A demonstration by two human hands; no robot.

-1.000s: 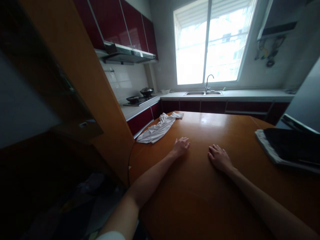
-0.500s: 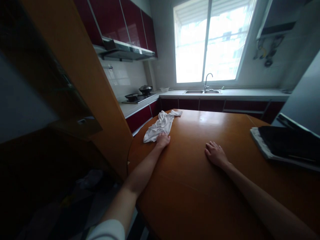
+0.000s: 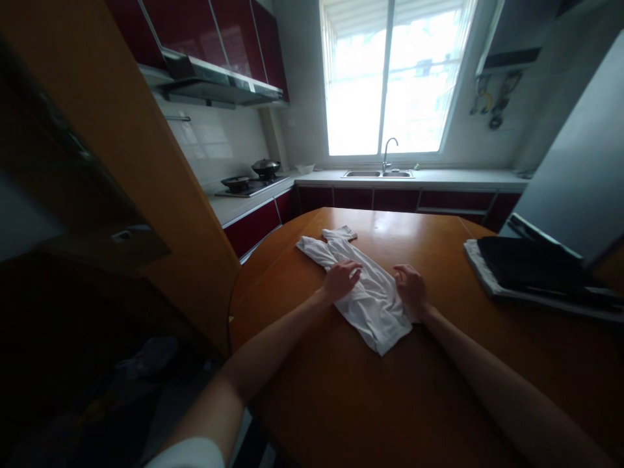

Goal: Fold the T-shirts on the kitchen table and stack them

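Note:
A white garment (image 3: 371, 300) lies crumpled across the middle of a round orange wooden table (image 3: 370, 403). My left hand (image 3: 340, 279) rests on the garment's left side with its fingers spread over the cloth. My right hand (image 3: 409, 286) touches the garment's right edge, fingers curled on the fabric. Both forearms stretch over the table toward me.
A dark folded item on a light cloth (image 3: 526, 273) sits at the table's right edge beside a grey appliance (image 3: 580, 169). An orange wooden partition (image 3: 160, 214) stands at left. Behind are a counter with sink (image 3: 380, 173), a stove with pans (image 3: 248, 183) and a bright window (image 3: 390, 78).
My left hand reached to the garment at the table's far left and dragged it to the middle. My right hand moved onto its right edge. The view shifted closer.

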